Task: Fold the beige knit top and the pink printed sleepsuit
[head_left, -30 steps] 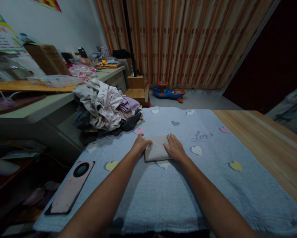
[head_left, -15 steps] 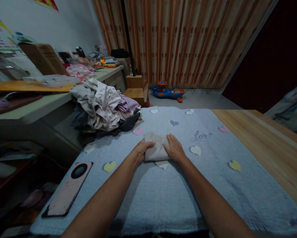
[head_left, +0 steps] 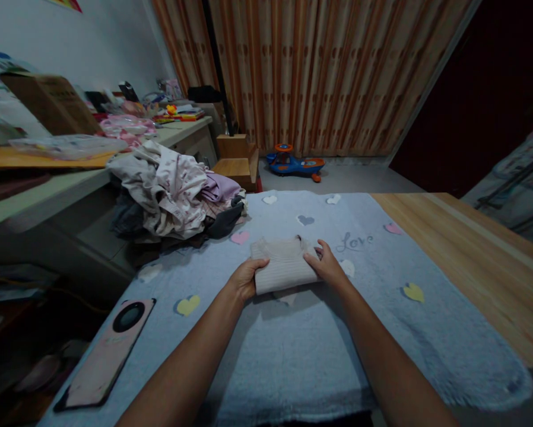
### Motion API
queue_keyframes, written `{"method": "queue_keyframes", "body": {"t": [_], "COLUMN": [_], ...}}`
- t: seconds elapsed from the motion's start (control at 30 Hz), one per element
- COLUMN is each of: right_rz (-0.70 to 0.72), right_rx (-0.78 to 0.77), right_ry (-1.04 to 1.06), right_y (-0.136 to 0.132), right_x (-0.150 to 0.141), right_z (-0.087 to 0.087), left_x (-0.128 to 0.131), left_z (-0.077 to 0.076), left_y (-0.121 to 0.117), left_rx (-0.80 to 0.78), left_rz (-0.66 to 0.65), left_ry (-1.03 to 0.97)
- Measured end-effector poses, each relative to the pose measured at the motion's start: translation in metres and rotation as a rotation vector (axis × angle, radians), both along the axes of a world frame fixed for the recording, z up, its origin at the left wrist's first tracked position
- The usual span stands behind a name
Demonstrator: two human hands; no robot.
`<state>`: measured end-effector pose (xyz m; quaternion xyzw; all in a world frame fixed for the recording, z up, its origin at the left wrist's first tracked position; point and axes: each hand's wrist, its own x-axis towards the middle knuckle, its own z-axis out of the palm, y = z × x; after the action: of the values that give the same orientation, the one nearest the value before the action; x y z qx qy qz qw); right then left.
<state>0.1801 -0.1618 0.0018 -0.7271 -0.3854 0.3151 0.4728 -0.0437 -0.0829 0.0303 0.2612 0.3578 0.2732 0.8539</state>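
A folded pale knit garment (head_left: 284, 265) lies on a pale blue blanket (head_left: 293, 362) printed with hearts. My left hand (head_left: 247, 279) presses over the garment's left edge, fingers curled onto it. My right hand (head_left: 325, 264) grips its right edge, with the fingertips on top of the fabric. A white heart on the blanket is partly hidden under the garment's near edge.
A heap of mixed clothes (head_left: 173, 198) lies at the blanket's far left corner. A phone in a pink case (head_left: 106, 353) sits near the left edge. Wooden tabletop (head_left: 471, 249) shows on the right. A cluttered desk (head_left: 70, 184) stands left; a toy ride-on car (head_left: 294, 163) is on the floor beyond.
My hands have moved apart, and the garment now looks wider, with its far edge showing a small fold. The whole scene has shifted slightly left in view.
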Motion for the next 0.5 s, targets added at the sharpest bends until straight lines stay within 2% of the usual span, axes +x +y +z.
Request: {"method": "queue_keyframes", "body": {"t": [0.13, 0.27, 0.37, 0.5], "right_rz": [-0.024, -0.164, -0.22, -0.207], "right_rx": [0.051, 0.206, 0.334, 0.422], "right_ry": [0.514, 0.956, 1.1, 1.113], "right_y": [-0.017, -0.027, -0.03, -0.028], "right_x": [0.005, 0.002, -0.012, -0.042], "right_z": [0.016, 0.025, 0.024, 0.02], "left_x": [0.004, 0.011, 0.018, 0.031], "left_z": [0.005, 0.008, 0.01, 0.01], "left_y": [-0.003, -0.005, -0.009, -0.018], "left_rx": [-0.012, -0.024, -0.006, 0.012], "left_rz": [0.033, 0.063, 0.076, 0.094], "left_ry": [-0.015, -0.014, -0.025, -0.035]}}
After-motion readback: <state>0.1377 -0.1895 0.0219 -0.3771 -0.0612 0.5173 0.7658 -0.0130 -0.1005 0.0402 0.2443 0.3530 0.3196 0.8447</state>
